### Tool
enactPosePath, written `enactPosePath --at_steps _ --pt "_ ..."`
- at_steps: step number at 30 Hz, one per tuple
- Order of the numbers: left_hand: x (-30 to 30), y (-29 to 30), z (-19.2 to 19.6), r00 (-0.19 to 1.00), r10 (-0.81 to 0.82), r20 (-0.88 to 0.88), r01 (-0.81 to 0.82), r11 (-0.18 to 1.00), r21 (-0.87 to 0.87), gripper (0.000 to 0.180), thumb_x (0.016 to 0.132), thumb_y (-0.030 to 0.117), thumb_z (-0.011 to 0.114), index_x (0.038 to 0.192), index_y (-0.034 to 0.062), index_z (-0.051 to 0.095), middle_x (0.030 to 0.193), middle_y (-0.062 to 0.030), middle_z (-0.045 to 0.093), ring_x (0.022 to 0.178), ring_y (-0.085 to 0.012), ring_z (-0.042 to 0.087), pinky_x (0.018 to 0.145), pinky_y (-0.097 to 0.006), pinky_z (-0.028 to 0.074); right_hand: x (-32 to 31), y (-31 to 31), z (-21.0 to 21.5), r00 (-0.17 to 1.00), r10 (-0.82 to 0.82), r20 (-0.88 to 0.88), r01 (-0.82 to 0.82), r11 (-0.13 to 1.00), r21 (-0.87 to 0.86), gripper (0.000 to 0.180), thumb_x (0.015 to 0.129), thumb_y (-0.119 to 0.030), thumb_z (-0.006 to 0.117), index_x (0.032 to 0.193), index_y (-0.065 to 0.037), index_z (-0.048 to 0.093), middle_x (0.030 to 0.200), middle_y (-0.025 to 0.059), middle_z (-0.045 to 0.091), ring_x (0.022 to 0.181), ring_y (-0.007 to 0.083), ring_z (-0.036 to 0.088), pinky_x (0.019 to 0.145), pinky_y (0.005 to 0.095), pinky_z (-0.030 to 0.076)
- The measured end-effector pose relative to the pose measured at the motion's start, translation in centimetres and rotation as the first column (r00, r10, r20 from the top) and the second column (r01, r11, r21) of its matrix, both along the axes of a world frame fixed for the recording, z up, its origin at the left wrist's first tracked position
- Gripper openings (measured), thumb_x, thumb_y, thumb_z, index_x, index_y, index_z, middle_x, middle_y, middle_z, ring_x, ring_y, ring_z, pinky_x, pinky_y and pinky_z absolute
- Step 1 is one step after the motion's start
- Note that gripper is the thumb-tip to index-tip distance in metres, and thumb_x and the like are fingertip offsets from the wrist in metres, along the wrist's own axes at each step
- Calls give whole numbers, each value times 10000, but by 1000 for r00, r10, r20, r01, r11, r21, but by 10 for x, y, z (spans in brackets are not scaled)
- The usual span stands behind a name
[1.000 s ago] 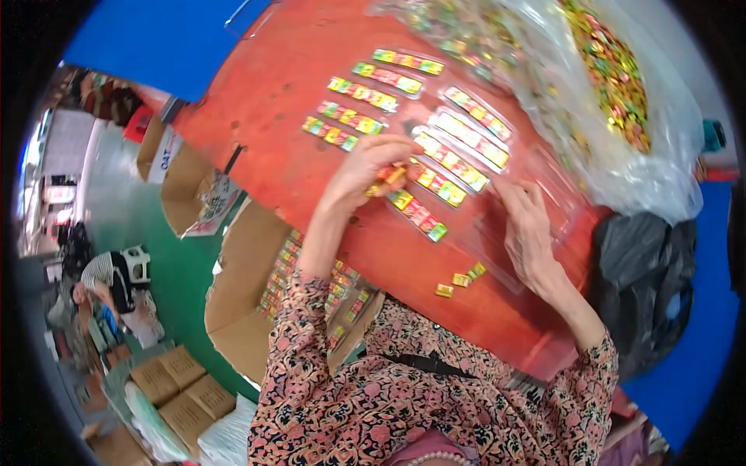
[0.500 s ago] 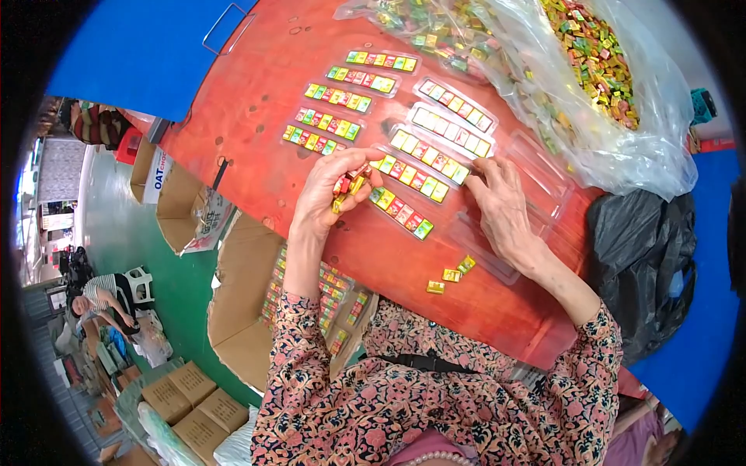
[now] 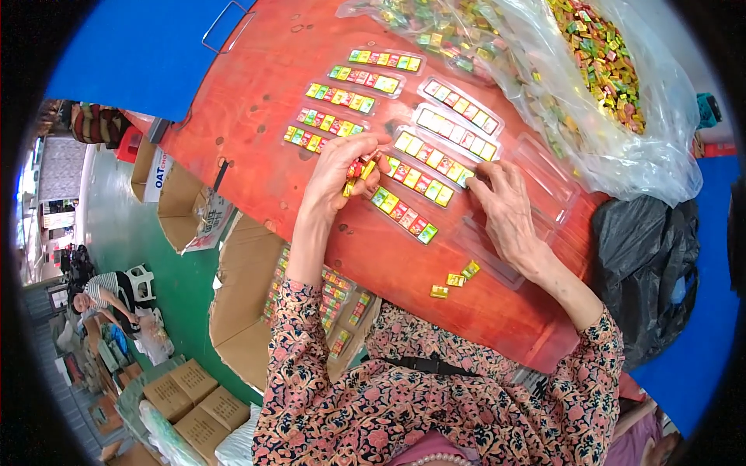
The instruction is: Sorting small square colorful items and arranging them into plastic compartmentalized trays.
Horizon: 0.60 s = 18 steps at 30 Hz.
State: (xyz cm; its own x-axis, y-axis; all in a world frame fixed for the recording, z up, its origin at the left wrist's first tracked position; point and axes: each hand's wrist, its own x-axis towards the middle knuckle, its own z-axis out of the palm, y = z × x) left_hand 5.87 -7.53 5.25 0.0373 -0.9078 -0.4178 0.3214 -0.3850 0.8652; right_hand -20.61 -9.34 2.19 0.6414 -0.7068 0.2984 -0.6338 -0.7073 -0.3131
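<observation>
Left hand curling narrow round small bunch of coloured sweets, fingertips pinching them just above red table. Right hand lying flat, fingers spread, tips pressing end of filled clear tray. Tray's long axis running diagonally between hands, toward right hand's fingertips. More filled trays lying beyond left hand. Big clear bag of sweets bulging beyond right hand. Three loose sweets sitting beside right wrist.

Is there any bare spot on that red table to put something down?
Yes: the red table is bare at its far left, between the wire handle and the filled trays, and along the near edge around three loose pieces. Between both hands, trays and the clear bag crowd it.
</observation>
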Motion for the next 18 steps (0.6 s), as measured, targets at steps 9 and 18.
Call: enactPosePath --at_steps 9,18 --pt "-6 -15 -6 986 -86 141 77 995 67 319 849 175 545 1054 -68 579 691 -106 611 450 -81 491 318 -173 309 0 0 -1 999 -7 45 6 1000 24 359 682 32 507 1024 -14 608 1118 147 507 1099 343 433 934 427 396" --pt "-8 -15 -7 981 -118 155 111 992 55 319 856 182 541 1058 -61 586 694 -93 612 456 -73 491 325 -170 310 2 -1 -1 999 -1 41 1 1000 10 393 663 42 513 1042 -10 600 1111 151 505 1087 342 435 921 430 401"
